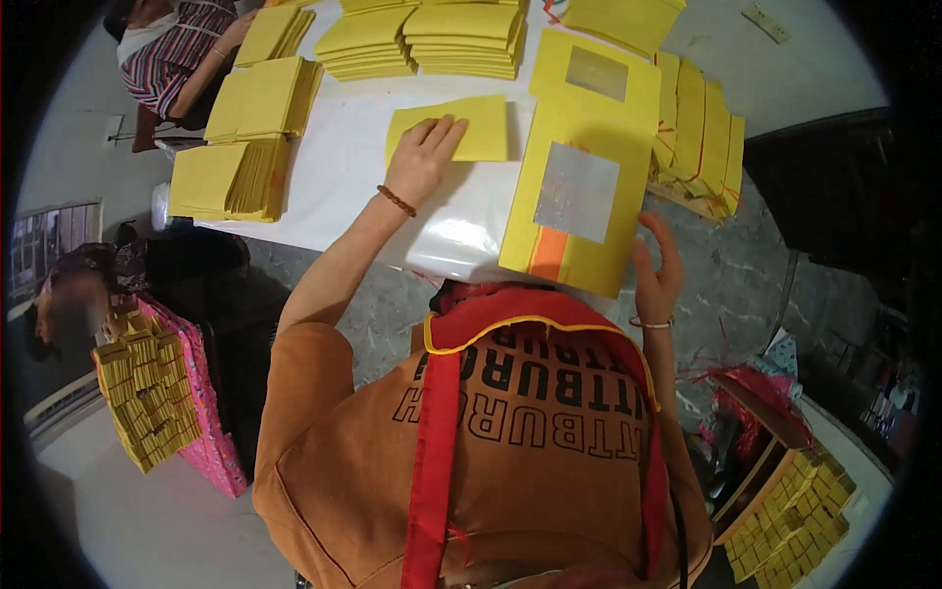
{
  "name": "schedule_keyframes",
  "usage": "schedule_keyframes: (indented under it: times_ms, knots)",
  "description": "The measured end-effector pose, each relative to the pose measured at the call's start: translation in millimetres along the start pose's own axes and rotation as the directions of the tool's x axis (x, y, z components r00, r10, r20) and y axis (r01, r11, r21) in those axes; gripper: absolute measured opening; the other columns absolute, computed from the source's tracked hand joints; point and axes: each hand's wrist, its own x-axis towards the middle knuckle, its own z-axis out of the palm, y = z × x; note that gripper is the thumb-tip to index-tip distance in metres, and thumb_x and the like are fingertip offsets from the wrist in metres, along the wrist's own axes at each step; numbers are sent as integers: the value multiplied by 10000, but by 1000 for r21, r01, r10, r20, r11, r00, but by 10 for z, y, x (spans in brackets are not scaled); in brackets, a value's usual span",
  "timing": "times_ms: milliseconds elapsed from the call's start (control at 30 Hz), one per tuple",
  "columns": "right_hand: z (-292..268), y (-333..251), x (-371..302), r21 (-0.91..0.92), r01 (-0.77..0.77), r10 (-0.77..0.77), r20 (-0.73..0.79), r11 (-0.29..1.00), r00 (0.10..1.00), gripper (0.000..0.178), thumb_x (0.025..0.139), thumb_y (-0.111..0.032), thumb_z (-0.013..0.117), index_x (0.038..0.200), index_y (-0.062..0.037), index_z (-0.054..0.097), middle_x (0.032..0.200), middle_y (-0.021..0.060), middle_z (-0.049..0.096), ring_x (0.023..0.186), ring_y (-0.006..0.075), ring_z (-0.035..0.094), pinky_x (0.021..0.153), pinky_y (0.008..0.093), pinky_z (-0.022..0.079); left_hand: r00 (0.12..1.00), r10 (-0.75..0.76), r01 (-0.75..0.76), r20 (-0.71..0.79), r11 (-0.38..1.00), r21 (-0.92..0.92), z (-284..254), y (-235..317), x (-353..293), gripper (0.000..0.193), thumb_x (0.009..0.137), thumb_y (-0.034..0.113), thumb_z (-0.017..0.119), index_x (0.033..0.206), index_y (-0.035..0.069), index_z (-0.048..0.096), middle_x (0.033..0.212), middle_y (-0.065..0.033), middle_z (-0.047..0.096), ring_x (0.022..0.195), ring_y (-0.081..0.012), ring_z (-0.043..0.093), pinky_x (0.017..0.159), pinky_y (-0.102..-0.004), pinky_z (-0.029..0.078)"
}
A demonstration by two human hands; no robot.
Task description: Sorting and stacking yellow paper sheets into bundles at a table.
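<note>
My left hand (425, 152) lies flat, fingers stretched out, on a folded yellow paper piece (481, 128) on the white-covered table (343, 167). A beaded bracelet is on that wrist. Beside the right edge of a large yellow sheet (520, 211) is my right hand (662, 270), its thumb and forefinger apart and nothing visible between them. Two clear rectangular panels (579, 191) show on the large yellow pieces, and an orange strip (549, 253) lies near the lower edge. Whether the right fingers touch the sheet I cannot tell.
Stacks of yellow paper pieces (257, 98) line the table's left side, with more stacks (461, 41) at the back. Tied yellow bundles (692, 133) stand at the right. Another person in a striped top (162, 54) sits at the far left. More bundles (147, 388) lie on pink cloth.
</note>
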Motion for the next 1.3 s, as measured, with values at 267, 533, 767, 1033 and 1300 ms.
schedule_keyframes:
  times_ms: [267, 533, 767, 1033, 1300]
  knots:
    - [128, -137, 85, -511, 475, -258, 439, 716, 861, 304, 755, -220, 662, 1053, -176, 625, 1198, 7, 551, 1214, 244, 427, 981, 453, 243, 952, -102, 114, 288, 993, -26, 474, -60, -616, 527, 845, 353, 542, 1257, 44, 434, 1296, -132, 408, 1168, -307, 374, 947, -430, 328]
    - [153, -45, 46, -475, 468, -269, 428, 745, 863, 290, 750, -233, 663, 1028, -163, 626, 1179, 12, 549, 1191, 250, 442, 942, 425, 296, 931, -113, 133, 346, 991, -34, 434, -61, -604, 534, 885, 424, 459, 1269, 54, 427, 1312, -139, 385, 1193, -314, 349, 960, -448, 302]
    - [128, -22, 73, -466, 501, -298, 442, 729, 846, 297, 742, -236, 669, 1025, -157, 624, 1176, 14, 548, 1193, 243, 439, 934, 398, 316, 983, -97, 139, 156, 949, -284, -104, 321, -61, 369, 833, 272, 578, 1107, 24, 564, 1107, -135, 541, 997, -281, 498, 852, -382, 389]
    - [130, 76, 103, -294, 390, -255, 408, 872, 877, 243, 763, -213, 656, 993, -136, 640, 1164, 27, 560, 1206, 272, 418, 987, 389, 325, 899, 399, -268, 178, 826, -496, -468, 1037, 129, 381, 755, 233, 664, 1061, 20, 582, 988, -99, 569, 896, -254, 532, 759, -342, 442]
    - [48, 195, 127, 131, 48, -93, 364, 990, 927, 316, 939, -261, 408, 978, -51, 641, 1089, 86, 614, 1234, 267, 376, 1043, 383, 261, 894, 274, 99, 354, 651, -753, -442, 956, 256, 161, 796, 169, 626, 838, 14, 623, 741, -100, 579, 683, -251, 553, 606, -331, 442]
